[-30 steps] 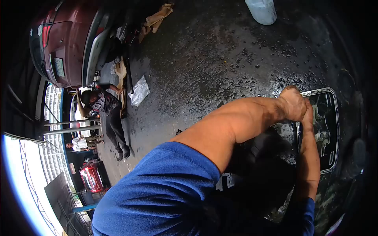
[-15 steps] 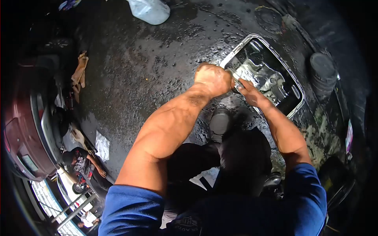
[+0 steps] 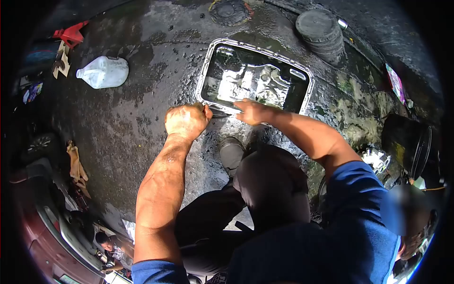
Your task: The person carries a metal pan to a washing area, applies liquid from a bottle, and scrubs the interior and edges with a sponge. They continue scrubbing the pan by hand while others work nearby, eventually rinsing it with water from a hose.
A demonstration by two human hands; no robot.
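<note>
A rectangular metal pan (image 3: pixel 309 90) with a pale, bolt-holed rim lies on the wet dark floor, with shiny dark liquid and reflections inside it. At its near left corner, my left hand (image 3: pixel 185 122) is closed in a fist, its thumb side toward the rim; what it grips is hidden. My right hand (image 3: pixel 253 112) is at the near edge of the pan, fingers bent at the rim, and whether they hold anything is not clear. A dark thin object (image 3: pixel 218 113) shows between the two hands, just below the rim.
A translucent jug (image 3: pixel 105 72) lies at the left. Beyond it is a red stand (image 3: pixel 71 34). A dark lidded bucket (image 3: pixel 321 35) is at the upper right, a black container (image 3: pixel 406 144) at the right. A reddish car (image 3: pixel 40 227) and a person (image 3: pixel 116 248) are at the lower left.
The view has shifted and turned, so the pan now lies more squarely in front. My hands have moved apart along its near edge, the left one to the corner.
</note>
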